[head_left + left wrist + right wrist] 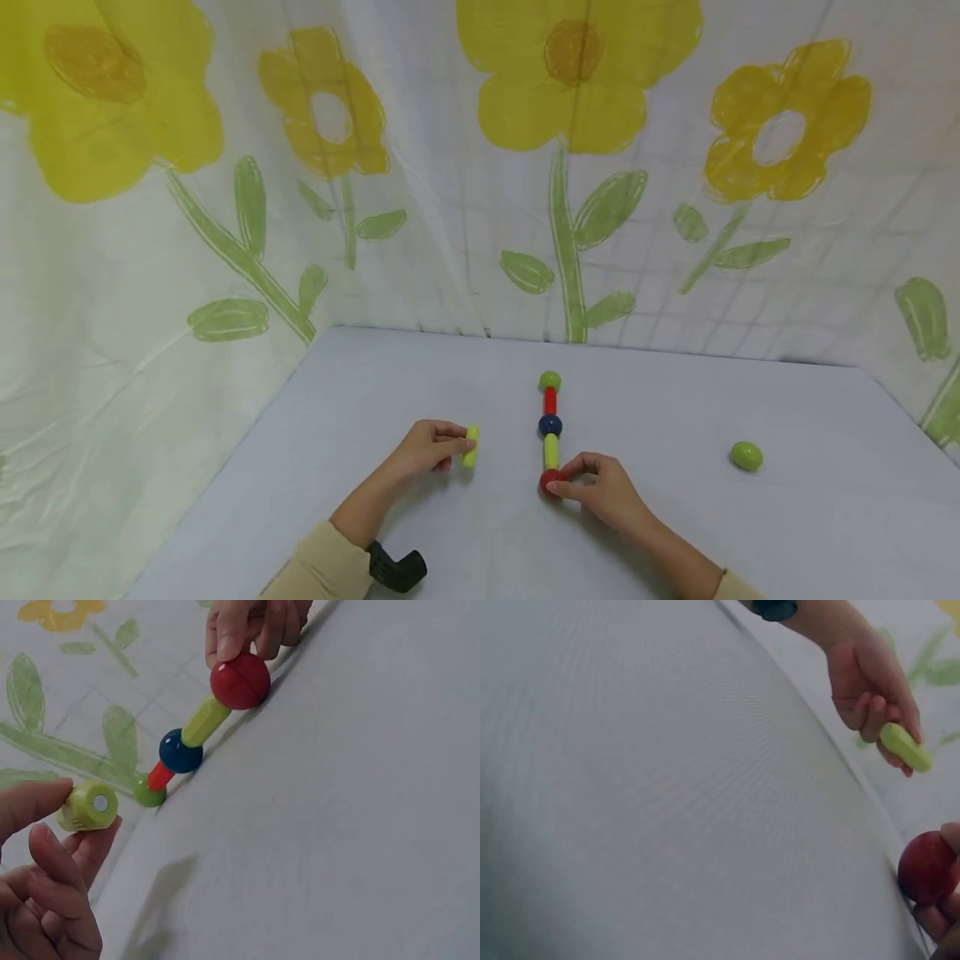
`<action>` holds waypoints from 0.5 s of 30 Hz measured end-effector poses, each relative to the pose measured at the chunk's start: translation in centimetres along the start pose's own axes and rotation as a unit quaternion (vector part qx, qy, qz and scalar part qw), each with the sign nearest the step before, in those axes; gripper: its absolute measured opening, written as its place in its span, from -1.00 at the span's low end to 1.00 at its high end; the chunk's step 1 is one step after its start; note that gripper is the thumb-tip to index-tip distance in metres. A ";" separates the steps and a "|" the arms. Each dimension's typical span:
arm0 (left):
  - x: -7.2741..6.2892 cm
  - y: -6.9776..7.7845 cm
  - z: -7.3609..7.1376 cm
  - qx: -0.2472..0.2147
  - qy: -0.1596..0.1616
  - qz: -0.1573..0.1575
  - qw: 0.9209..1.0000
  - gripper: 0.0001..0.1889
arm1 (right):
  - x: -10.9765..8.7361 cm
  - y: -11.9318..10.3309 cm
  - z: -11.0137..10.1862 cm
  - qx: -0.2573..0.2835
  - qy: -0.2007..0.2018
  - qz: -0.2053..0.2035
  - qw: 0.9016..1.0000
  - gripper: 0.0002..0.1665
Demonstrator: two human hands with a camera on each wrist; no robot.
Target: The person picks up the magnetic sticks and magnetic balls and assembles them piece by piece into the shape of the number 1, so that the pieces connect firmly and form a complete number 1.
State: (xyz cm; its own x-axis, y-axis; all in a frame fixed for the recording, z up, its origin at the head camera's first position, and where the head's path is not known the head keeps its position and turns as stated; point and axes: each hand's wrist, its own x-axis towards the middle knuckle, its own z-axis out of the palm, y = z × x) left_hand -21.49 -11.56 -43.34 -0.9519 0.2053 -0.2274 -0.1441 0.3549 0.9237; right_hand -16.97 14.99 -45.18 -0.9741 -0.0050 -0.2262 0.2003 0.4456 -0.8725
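A yellow-green magnetic rod (470,447) with a round metal spot on its end is pinched in my left hand (429,451), held above the table left of a chain of toy pieces. From far to near, that chain has a green ball (550,381), a red rod (551,401), a dark blue ball (551,426), a second yellow-green rod (551,452) and a red ball (550,483). My right hand (606,495) holds the red ball at the near end between thumb and fingers. In the left wrist view the chain's pieces touch in a line.
A loose green ball (747,456) lies on the white table (810,517) to the right. Under the left forearm shows a black curved object (399,570). Behind the table hangs a curtain (442,167) printed with yellow flowers.
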 end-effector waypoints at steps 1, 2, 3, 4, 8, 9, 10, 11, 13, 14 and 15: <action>-0.2 0.1 0.3 0.002 -0.005 -0.004 1.000 -0.63 | 0.0 0.0 0.0 0.000 0.000 -0.001 1.000 -0.62; -0.4 0.2 0.6 0.004 -0.012 -0.007 1.000 -0.63 | 0.1 0.0 0.0 0.002 -0.001 -0.002 1.000 -0.62; -0.6 0.3 0.9 0.006 -0.019 -0.010 1.000 -0.64 | 0.1 0.0 -0.1 0.002 -0.002 -0.002 1.000 -0.63; -0.8 0.4 1.2 0.008 -0.026 -0.013 1.000 -0.65 | 0.1 0.0 -0.1 0.002 -0.002 0.000 1.000 -0.62; -1.4 0.8 2.4 0.016 -0.057 -0.017 0.998 -0.70 | 0.2 -0.2 -0.1 0.003 -0.003 0.007 1.000 -0.61; -1.5 0.8 2.7 0.021 -0.065 -0.017 0.998 -0.71 | 0.2 -0.2 -0.1 0.003 -0.004 0.007 1.000 -0.61; -1.6 0.8 3.0 0.026 -0.071 -0.016 0.997 -0.72 | 0.2 -0.2 0.0 0.003 -0.003 0.006 1.000 -0.60; -1.8 0.8 3.2 0.031 -0.076 -0.017 0.996 -0.73 | 0.3 -0.2 0.0 0.004 -0.004 0.003 1.000 -0.60; -2.0 0.7 3.7 0.039 -0.085 -0.021 0.995 -0.75 | 0.4 -0.2 0.0 0.007 -0.008 -0.003 1.000 -0.60; -2.1 0.7 4.0 0.041 -0.088 -0.024 0.995 -0.75 | 0.5 -0.2 0.0 0.009 -0.010 -0.005 1.000 -0.60; -2.2 0.6 4.2 0.042 -0.090 -0.028 0.995 -0.76 | 0.5 -0.1 0.0 0.009 -0.010 -0.008 1.000 -0.59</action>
State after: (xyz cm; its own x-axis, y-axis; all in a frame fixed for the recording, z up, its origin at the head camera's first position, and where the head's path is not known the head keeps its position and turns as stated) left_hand -18.34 -7.98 -43.56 -0.8781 0.3407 -0.3359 -0.1646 0.4442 0.8807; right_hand -17.51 14.93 -45.18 -0.9748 -0.0294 -0.2210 0.1874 0.4289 -0.8837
